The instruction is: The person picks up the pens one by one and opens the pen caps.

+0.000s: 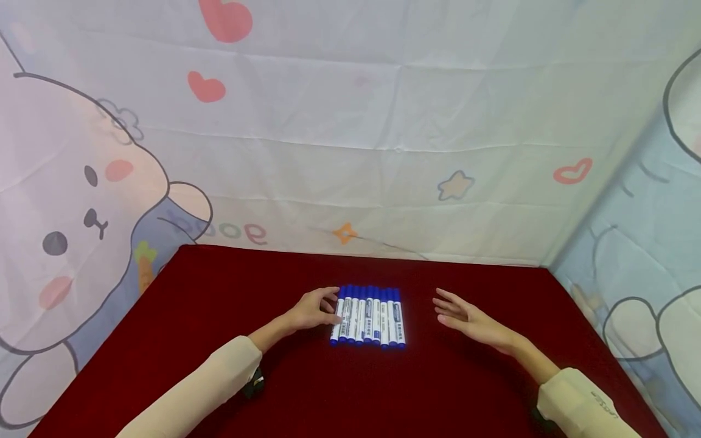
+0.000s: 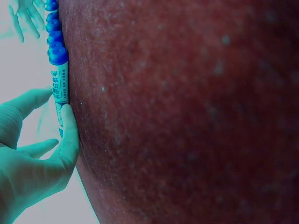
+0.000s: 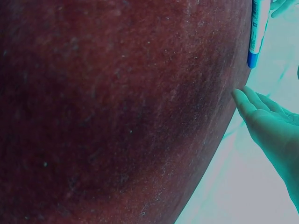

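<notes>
Lining up slightly uneven markers (image 1: pixel 369 312) looks nearly done; the relaxed left hand (image 1: pixel 311 309) touches one, the outstretched right hand (image 1: pixel 477 322) nothing.

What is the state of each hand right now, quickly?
Left hand: open, touching the leftmost marker.
Right hand: open, holding nothing.

The head camera looks forward and down from well back, the whiteboard markers (image 1: pixel 369 317) just below mid-frame. Both wrist cameras sit close and low over the red tablecloth (image 1: pixel 356 389), tipped sideways — left hand (image 2: pixel 37 170) at lower left in one, right hand (image 3: pixel 275 130) at right in the other. Both catch the row's end, at upper left and upper right.
</notes>
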Available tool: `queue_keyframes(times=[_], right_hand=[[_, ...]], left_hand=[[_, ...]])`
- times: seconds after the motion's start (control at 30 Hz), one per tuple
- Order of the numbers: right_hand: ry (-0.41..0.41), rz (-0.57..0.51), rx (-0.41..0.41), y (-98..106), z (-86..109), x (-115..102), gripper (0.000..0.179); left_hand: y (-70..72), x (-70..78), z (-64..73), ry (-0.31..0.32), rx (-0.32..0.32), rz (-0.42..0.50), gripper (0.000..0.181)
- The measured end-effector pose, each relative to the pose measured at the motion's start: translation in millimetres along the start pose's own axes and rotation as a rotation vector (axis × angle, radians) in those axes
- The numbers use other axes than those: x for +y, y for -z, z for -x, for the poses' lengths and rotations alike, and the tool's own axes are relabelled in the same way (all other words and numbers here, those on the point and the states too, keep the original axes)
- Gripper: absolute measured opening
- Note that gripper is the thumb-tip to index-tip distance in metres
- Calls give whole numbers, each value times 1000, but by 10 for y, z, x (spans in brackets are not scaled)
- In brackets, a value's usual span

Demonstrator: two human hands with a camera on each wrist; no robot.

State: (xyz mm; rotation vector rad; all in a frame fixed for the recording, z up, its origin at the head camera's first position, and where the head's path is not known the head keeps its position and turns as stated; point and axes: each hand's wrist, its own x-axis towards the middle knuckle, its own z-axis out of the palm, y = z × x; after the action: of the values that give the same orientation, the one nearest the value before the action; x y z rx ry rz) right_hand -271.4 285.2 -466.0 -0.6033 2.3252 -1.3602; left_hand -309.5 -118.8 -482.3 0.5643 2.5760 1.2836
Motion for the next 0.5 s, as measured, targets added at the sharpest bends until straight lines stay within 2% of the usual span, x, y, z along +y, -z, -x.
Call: queue_keyframes(times=[0.2,0.27,0.5], right_hand=[[-19,12,-3,-9,6,18,75],[-21,16,-4,-10,14,21,75],[-33,36,3,-11,32,37,75]], left_hand=[[-40,24,21,-74,34,-69,72],[-49,41,26,-80,49,-97,71],[-54,98,37,-1,110,-250,72]])
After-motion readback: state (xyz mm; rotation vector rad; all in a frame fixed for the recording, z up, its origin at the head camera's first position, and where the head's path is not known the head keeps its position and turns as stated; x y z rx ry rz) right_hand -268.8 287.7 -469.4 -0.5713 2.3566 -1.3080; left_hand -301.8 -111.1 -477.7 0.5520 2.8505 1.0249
